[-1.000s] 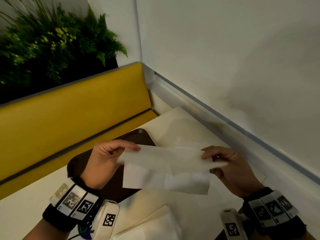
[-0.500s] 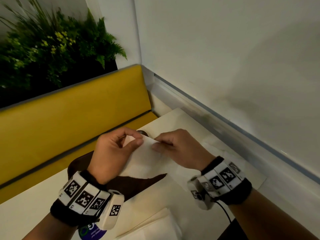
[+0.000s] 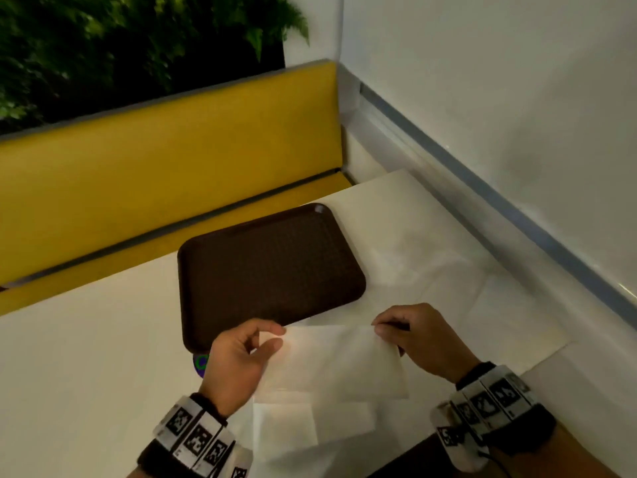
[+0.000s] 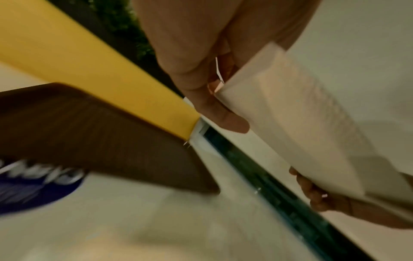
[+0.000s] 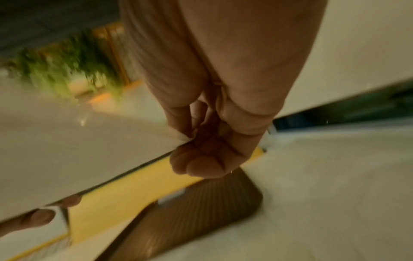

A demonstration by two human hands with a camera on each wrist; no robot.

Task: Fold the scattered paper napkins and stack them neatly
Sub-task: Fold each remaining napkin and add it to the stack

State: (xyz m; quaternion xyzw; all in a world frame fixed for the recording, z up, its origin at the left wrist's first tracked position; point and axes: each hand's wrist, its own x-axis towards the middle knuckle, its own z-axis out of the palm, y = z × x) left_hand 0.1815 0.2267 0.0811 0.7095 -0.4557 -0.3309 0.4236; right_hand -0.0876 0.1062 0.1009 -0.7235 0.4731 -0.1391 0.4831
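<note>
My left hand (image 3: 238, 360) and right hand (image 3: 422, 339) each pinch a top corner of the napkin (image 3: 339, 363). It hangs just before the tray (image 3: 269, 270).

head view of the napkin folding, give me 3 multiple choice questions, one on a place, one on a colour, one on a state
1. Where is the tray?
A. on the table, beyond the hands
B. on the bench
C. under the napkin stack

2. What colour is the bench back?
A. blue
B. yellow
C. red

3. How is the held napkin kept?
A. lying flat, untouched
B. crumpled in one fist
C. pinched at two corners, left hand and right hand

Answers:
1 A, it lies on the pale table past both hands.
2 B, the padding is yellow.
3 C, each hand pinches a top corner.
</note>
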